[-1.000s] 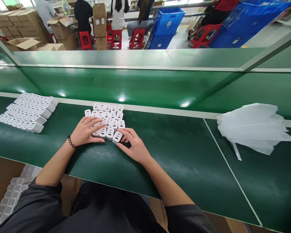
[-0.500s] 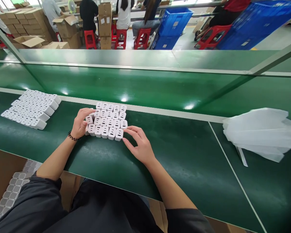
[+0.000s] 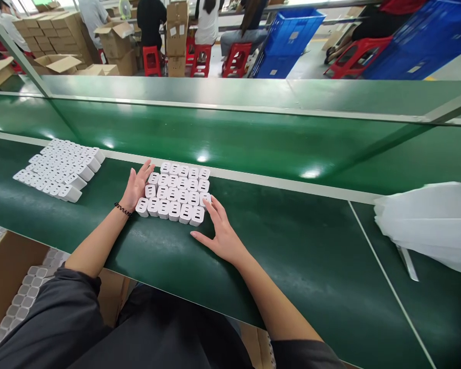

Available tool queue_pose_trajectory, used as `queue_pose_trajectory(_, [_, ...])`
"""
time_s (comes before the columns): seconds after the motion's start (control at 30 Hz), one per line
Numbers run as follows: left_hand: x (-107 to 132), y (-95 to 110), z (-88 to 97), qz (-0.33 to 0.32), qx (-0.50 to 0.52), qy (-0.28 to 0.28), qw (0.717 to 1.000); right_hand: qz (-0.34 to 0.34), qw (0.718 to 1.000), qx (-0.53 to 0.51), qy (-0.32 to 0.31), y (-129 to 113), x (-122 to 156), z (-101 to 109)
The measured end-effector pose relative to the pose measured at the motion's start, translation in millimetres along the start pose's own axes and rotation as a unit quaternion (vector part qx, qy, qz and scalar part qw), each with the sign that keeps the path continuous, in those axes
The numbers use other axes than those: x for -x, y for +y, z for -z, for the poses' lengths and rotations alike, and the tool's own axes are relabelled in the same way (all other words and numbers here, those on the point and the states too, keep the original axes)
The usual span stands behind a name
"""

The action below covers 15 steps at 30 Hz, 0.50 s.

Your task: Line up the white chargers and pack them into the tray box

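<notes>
Several white charger plugs stand in close rows on the green work surface, their slotted ends facing up. At the left end of these rows, my left hand is open, palm turned toward the plugs and fingers stretched out. My right hand is at the right end, thumb and fingers spread, with fingertips at the outer plug of one row. Neither hand holds a plug. A larger block of similar white plugs stands further left.
Translucent white plastic sheets lie on the right. A cardboard box with clear-topped pieces is below the left edge. Beyond the green belt are seated people, red stools, stacked cartons and blue crates.
My left hand has opened and drawn back from the plugs. The left-end plugs sit more evenly in their rows. My right thumb has moved off the near corner plug, and the view has shifted slightly.
</notes>
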<state>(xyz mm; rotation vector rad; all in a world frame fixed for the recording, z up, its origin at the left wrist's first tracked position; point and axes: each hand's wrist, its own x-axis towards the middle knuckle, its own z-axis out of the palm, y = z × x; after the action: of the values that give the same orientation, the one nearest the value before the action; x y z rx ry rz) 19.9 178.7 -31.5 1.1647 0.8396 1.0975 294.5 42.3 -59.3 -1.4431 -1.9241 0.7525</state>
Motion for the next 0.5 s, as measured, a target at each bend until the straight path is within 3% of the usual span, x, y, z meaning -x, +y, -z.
queue_pose_trajectory(0.37, [-9, -15, -2.8, -0.033, -0.133, -0.033, 0.99, 0.029, 1.0, 0.006, -0.009, 5, -1, 2])
queue_pose_trajectory(0.5, [-11, -14, 18.5, -0.066, -0.146, -0.023, 0.987, 0.048, 0.996, 0.027, 0.075, 1, -7, 25])
